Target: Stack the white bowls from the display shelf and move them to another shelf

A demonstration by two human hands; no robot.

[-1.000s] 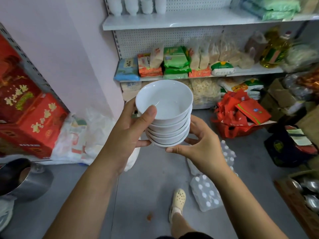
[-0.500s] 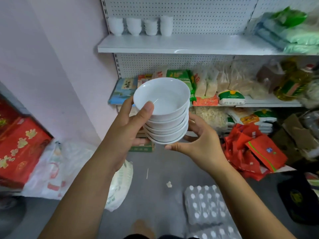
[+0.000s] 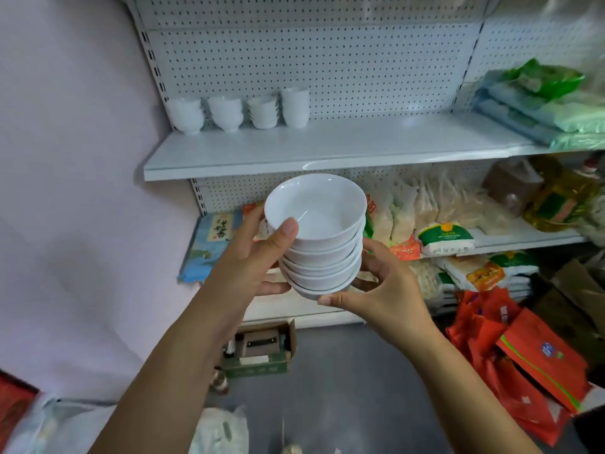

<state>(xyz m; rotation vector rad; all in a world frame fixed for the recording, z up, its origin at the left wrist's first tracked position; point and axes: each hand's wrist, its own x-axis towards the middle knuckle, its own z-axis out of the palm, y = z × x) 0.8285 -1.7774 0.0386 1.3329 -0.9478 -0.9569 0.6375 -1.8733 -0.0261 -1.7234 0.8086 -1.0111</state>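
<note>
Bowl stack (image 3: 324, 250) upright, mouths up

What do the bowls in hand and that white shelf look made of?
Bowls: likely glazed ceramic or porcelain, glossy white with a bright highlight inside; melamine is possible. Shelf: seemingly painted metal, smooth semi-gloss, with a perforated back panel.

Your two bare forearms reach in from 7 and 5 o'clock and meet at mid-frame. Your left hand (image 3: 252, 260) grips the bowls (image 3: 317, 217) from 9 o'clock, thumb lying on the top rim, fingers curled beneath. Your right hand (image 3: 386, 290) cups them from 4 o'clock, thumb stretched under the base, fingers wrapped round the far side. Both palms face each other.
</note>
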